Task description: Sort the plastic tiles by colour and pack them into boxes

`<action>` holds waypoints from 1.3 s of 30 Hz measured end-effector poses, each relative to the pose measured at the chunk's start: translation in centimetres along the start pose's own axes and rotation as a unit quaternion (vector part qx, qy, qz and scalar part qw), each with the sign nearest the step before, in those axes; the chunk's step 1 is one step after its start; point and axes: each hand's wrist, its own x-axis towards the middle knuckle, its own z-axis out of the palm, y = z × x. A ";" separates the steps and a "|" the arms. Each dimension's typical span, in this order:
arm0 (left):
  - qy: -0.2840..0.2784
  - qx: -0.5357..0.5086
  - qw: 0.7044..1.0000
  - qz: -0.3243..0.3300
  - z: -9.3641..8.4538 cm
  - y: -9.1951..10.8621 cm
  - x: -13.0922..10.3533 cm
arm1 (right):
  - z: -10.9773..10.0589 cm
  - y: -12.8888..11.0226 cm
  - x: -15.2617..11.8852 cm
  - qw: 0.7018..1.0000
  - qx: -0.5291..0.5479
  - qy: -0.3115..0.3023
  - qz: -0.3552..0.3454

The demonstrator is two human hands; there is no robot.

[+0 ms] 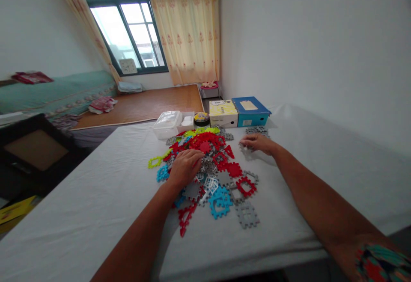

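Note:
A heap of interlocking plastic building tiles in red, grey, blue, lime green and white is spread over the cloth. My left hand (186, 165) lies on the left middle of this heap, fingers stretched over grey tiles (208, 165); its fingertips are partly hidden. To the right of the heap, my right hand (259, 142) pinches a grey tile (245, 148) just over the cloth. Right behind that hand sits a small group of grey tiles (257, 131). Nearer to me are a blue tile (221, 202), a grey tile (247, 215) and a red triangular tile (185, 218).
The white-covered table (112, 196) runs up to the right wall. Behind the heap stand a clear plastic container (167, 121), a round tin (201, 118), a yellow-and-white box (223, 113) and a blue box (251, 111). A dark chair (35, 153) is at left.

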 end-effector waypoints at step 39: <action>-0.027 0.012 1.000 0.000 -0.2 0.0 -0.1 | -3.1 4.6 1.0 0.920 -0.361 0.131 -0.078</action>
